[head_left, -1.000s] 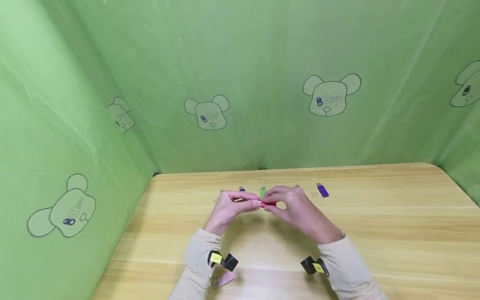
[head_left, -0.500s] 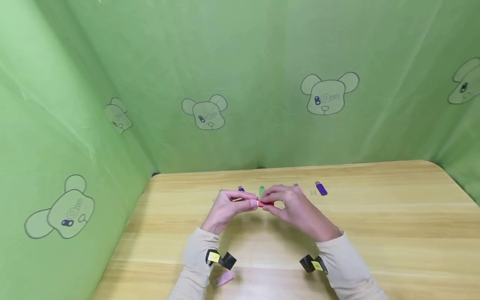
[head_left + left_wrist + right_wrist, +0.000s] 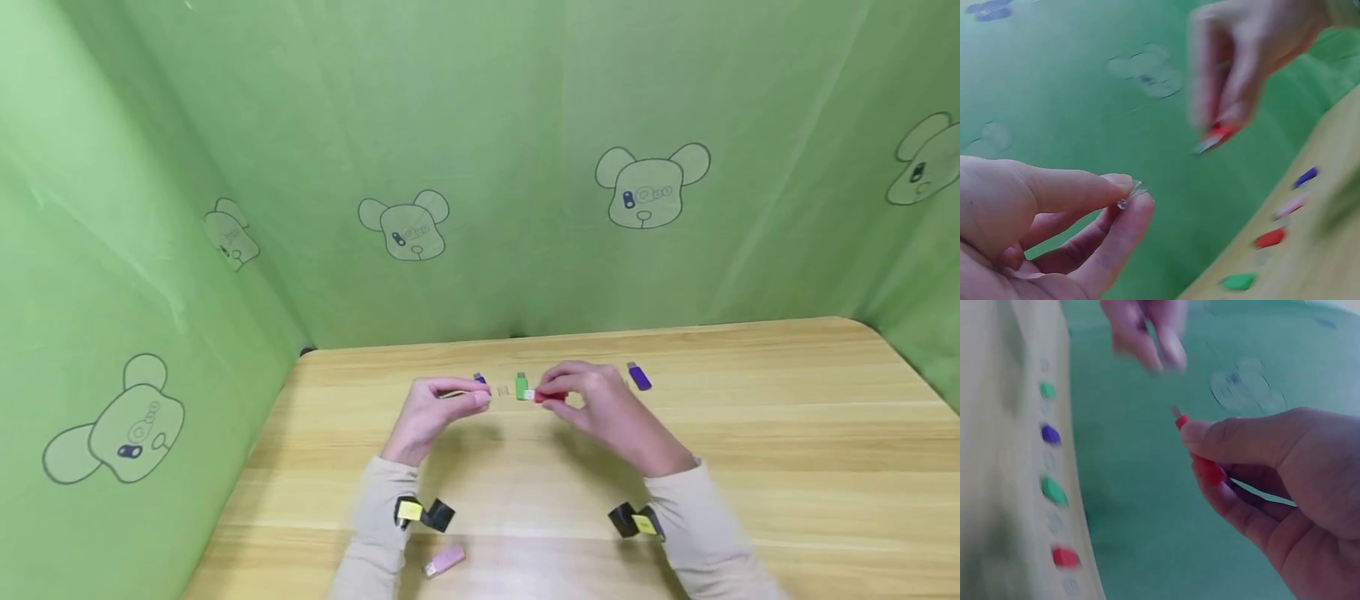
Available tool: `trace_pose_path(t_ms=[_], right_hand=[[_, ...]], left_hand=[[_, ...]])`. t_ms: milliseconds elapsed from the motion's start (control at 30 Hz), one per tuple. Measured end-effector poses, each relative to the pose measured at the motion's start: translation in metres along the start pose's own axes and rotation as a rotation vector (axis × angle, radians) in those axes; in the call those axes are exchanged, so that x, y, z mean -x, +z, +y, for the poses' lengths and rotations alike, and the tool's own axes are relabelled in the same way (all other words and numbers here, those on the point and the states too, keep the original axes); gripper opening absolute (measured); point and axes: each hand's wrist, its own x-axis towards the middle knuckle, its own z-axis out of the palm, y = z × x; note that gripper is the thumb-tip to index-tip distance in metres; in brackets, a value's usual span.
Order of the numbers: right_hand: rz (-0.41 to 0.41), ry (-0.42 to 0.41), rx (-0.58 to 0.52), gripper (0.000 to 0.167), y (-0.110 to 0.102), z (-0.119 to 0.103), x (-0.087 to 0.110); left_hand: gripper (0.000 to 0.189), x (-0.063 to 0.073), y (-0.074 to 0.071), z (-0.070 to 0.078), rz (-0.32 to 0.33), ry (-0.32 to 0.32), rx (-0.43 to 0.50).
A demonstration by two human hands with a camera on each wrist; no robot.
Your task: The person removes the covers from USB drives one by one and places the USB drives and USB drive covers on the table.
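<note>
My left hand (image 3: 431, 417) pinches a small clear cap (image 3: 1139, 189) between thumb and index finger, best seen in the left wrist view. In my right hand (image 3: 607, 408), a red USB stick (image 3: 1211, 472) is held between thumb and fingers. Its bare metal plug (image 3: 1176, 412) points toward the left hand, and a gap separates the two hands. Behind them on the table stand out a green USB stick (image 3: 521, 387) and a dark blue one (image 3: 480, 380), partly covered by the left fingers. The right hand hides part of the row.
A purple USB stick (image 3: 639, 377) lies right of the hands. Red (image 3: 1270, 237) and pink (image 3: 1291, 207) sticks show in the row. Near the left forearm lies a pink USB stick (image 3: 445, 561). A green curtain (image 3: 517, 167) rises behind the wooden table (image 3: 787, 417).
The hands were together on the red USB stick. Now they are apart, left hand leftward with the clear cap, right hand slightly rightward with the stick, its metal plug uncovered.
</note>
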Motion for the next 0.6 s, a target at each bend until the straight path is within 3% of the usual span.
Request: trace_pose_path(t_ms=[100, 200, 400, 600], right_hand=[[0.050, 0.052, 0.025, 0.018, -0.013, 0.013, 0.005], [0.070, 0.082, 0.036, 0.019, -0.023, 0.024, 0.010], [0.117, 0.159, 0.043, 0.022, -0.038, 0.043, 0.018], [0.237, 0.246, 0.072, 0.025, -0.054, 0.075, 0.032]], left_hand=[[0.030, 0.001, -0.017, 0.005, 0.085, -0.010, 0.056], [0.030, 0.002, -0.025, 0.008, 0.109, -0.001, 0.113], [0.028, 0.000, -0.023, 0.010, 0.111, 0.027, 0.137], [0.027, 0.000, -0.021, 0.008, 0.127, 0.030, 0.135]])
